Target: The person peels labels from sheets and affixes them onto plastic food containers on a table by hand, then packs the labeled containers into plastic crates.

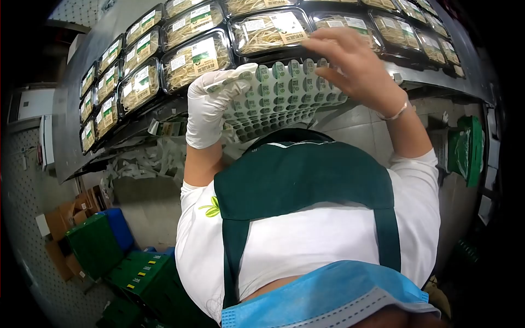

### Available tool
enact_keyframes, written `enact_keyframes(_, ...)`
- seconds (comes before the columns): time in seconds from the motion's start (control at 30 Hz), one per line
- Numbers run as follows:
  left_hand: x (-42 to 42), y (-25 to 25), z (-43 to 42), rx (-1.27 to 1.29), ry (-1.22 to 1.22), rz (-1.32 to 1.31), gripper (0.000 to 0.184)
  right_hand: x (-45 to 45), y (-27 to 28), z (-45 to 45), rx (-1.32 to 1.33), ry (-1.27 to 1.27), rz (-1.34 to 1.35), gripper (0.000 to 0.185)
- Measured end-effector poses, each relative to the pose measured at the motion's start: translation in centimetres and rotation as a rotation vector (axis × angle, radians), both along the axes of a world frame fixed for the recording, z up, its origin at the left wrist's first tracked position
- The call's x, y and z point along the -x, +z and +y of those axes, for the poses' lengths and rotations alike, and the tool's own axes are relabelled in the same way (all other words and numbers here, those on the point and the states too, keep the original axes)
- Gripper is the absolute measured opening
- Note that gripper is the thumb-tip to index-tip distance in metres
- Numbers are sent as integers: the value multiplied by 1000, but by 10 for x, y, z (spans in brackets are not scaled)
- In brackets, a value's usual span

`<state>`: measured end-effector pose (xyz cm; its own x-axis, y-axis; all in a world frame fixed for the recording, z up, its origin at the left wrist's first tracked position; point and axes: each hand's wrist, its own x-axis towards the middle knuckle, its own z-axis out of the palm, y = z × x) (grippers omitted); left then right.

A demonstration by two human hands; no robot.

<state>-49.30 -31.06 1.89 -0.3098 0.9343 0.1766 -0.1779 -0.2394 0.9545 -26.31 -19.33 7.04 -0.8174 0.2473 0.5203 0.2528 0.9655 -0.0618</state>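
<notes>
My left hand (pixel 210 104), in a white glove, is closed on the left edge of a sheet of round stickers (pixel 268 101). The sheet has rows of small green-and-white labels and hangs curved in front of the dark green apron. My bare right hand (pixel 355 68) hovers at the sheet's upper right, slightly blurred, its thumb and fingers apart. Those fingers reach over the near edge of a labelled clear-lidded tray (pixel 268 35); whether a sticker clings to a fingertip is too blurred to make out. Another packed tray (pixel 197 63) lies just beyond my left hand.
Rows of similar black trays of pale strips cover the metal table (pixel 71 128). Beneath it lies a heap of whitish strips (pixel 158 158). Green crates (pixel 147 279), a blue crate (pixel 116 224) and cardboard boxes (pixel 59 223) stand lower left. Another green crate (pixel 465 150) is at right.
</notes>
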Motion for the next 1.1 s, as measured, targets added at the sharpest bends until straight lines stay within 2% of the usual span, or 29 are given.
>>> enact_keyframes(0.03,5,3,-2,77,-24,10,17,9,-7,2,-78,18,17,26)
enact_keyframes(0.07,8,5,-3,154,-47,19,18,12,-12,-1,-77,20,18,26)
enact_keyframes(0.17,11,4,-4,115,-23,-42,20,23,-24,-5,-65,-26,20,14)
enact_keyframes(0.3,29,-4,-2,240,11,10,22,35,-33,-5,-136,-40,94,18)
enact_keyframes(0.4,19,-9,6,253,7,-246,19,36,-48,-8,-36,-27,147,16)
enact_keyframes(0.47,14,-15,11,299,17,-307,19,28,-61,-3,88,-13,300,14)
enact_keyframes(0.5,32,-45,12,345,47,-226,19,16,-58,5,150,-91,368,5)
enact_keyframes(0.53,34,-52,13,335,77,-137,19,-7,-49,24,197,-161,412,8)
enact_keyframes(0.57,29,-46,18,318,87,-126,19,-69,-41,77,751,-506,641,15)
enact_keyframes(0.6,26,-41,15,297,110,-125,18,-109,-47,121,701,-575,619,18)
enact_keyframes(0.67,22,-40,17,297,171,-144,17,-172,-75,184,560,-1019,300,30)
enact_keyframes(0.7,20,-41,18,300,208,-159,18,-183,-86,199,438,-1001,154,35)
enact_keyframes(0.73,16,-39,21,301,250,-174,18,-183,-100,209,422,-972,184,37)
enact_keyframes(0.8,8,-37,25,264,263,-155,22,-180,-116,224,333,-1034,47,31)
enact_keyframes(0.83,6,-34,25,275,271,-157,23,-174,-109,221,232,-1069,-108,30)
enact_keyframes(0.93,8,-33,22,317,291,-154,24,-190,-85,226,68,-1322,-348,45)
enact_keyframes(1.0,3,-35,22,267,350,-160,22,-227,-87,262,50,-1324,-303,53)
enact_keyframes(1.03,1,-35,23,275,365,-163,21,-222,-82,275,65,-1095,-31,52)
enact_keyframes(1.07,0,-35,23,288,379,-166,21,-211,-80,290,477,-1022,128,49)
enact_keyframes(1.1,0,-35,23,292,391,-168,21,-201,-93,323,606,-826,249,43)
